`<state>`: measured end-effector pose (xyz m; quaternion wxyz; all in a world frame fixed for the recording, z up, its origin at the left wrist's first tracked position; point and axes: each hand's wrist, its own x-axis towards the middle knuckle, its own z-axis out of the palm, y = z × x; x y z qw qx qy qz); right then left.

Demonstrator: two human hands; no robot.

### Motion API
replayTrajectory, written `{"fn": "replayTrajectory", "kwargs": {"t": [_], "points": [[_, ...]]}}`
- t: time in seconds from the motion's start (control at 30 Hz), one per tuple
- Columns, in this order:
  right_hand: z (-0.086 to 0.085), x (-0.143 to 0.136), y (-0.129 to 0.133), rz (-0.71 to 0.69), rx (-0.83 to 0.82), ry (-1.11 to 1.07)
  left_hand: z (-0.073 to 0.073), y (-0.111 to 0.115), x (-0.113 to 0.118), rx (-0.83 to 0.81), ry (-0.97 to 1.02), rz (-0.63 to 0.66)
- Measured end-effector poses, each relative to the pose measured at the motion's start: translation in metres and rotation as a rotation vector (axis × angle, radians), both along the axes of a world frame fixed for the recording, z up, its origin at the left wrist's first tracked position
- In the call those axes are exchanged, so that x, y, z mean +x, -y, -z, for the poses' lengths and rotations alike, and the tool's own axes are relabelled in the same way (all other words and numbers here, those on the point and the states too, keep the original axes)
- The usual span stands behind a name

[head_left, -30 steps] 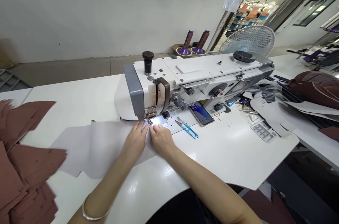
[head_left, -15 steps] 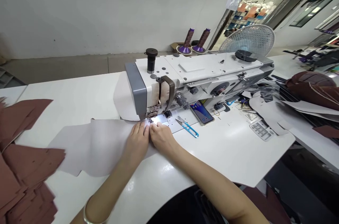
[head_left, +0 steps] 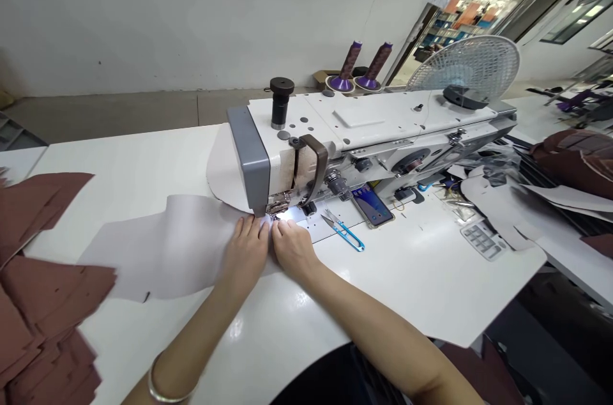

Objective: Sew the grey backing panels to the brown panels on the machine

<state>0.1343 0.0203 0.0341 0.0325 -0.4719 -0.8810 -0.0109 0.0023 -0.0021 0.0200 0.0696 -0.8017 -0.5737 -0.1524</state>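
Observation:
A pale grey sheet of material [head_left: 191,245], folded over in its middle, lies on the table with its right end by the needle area of a white sewing machine [head_left: 306,137]. On that end rests my left hand [head_left: 246,248], fingers laid flat and pointing at the presser foot [head_left: 276,208]. My right hand [head_left: 293,246] is close beside it, fingers curled and pinched at the sheet's edge just in front of the foot. The pinched edge is mostly hidden by the fingers. Blue-handled thread snips [head_left: 345,232] lie to the right of my right hand.
Stacked brown pieces [head_left: 43,303] cover the table's left side. A phone [head_left: 372,206] leans under the machine arm. Behind stand two thread cones [head_left: 348,66] and a fan [head_left: 474,66]. Grey scraps [head_left: 493,207] and brown pieces [head_left: 569,149] lie to the right.
The sheet's folded part has shifted slightly up toward the machine and its fold stands higher. Both hands keep nearly the same place at the foot. The camera view has shifted a little.

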Motion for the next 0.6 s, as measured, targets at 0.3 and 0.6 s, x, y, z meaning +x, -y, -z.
{"fn": "replayTrajectory", "kwargs": {"t": [0.3,0.6], "points": [[-0.007,-0.001,0.001,0.046,-0.037,0.028,0.006,0.005,0.013,0.018,0.018,-0.046],[-0.007,0.001,0.002,0.127,-0.04,0.008,-0.003,-0.003,-0.001,-0.007,0.018,-0.013]]}}
